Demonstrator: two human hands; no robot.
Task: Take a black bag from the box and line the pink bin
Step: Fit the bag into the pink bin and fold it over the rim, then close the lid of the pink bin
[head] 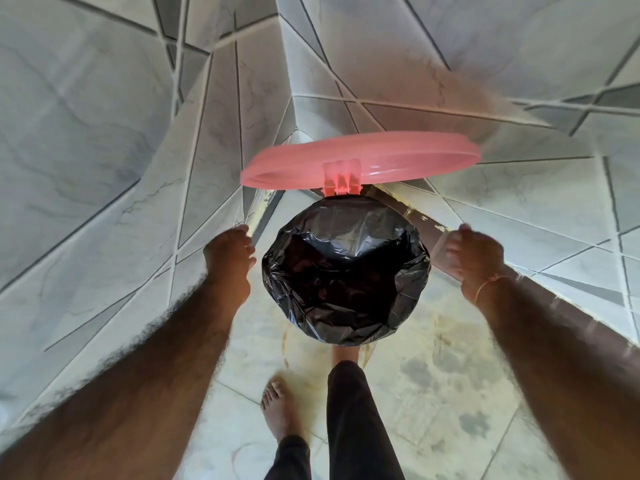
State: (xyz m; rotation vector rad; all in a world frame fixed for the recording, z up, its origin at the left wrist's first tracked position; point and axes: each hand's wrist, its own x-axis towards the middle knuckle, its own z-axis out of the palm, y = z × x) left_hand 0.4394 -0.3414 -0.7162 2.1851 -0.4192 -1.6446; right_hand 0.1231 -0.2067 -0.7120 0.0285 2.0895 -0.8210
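Observation:
The pink bin stands on the floor in a tiled corner, its round lid (360, 162) tipped up on the hinge. A black bag (346, 271) fills the bin's mouth and folds out over the rim, hiding the pink body. My left hand (228, 263) hovers just left of the bag's edge, fingers curled in, holding nothing. My right hand (476, 259) hangs to the right of the bag, well apart from it, fingers loosely spread and empty. The box of bags is out of view.
Grey tiled walls close in on the left, back and right of the bin. A brown skirting strip (571, 327) runs along the right wall. My bare left foot (278, 410) stands on the floor; my right foot (343, 355) reaches under the bin's front.

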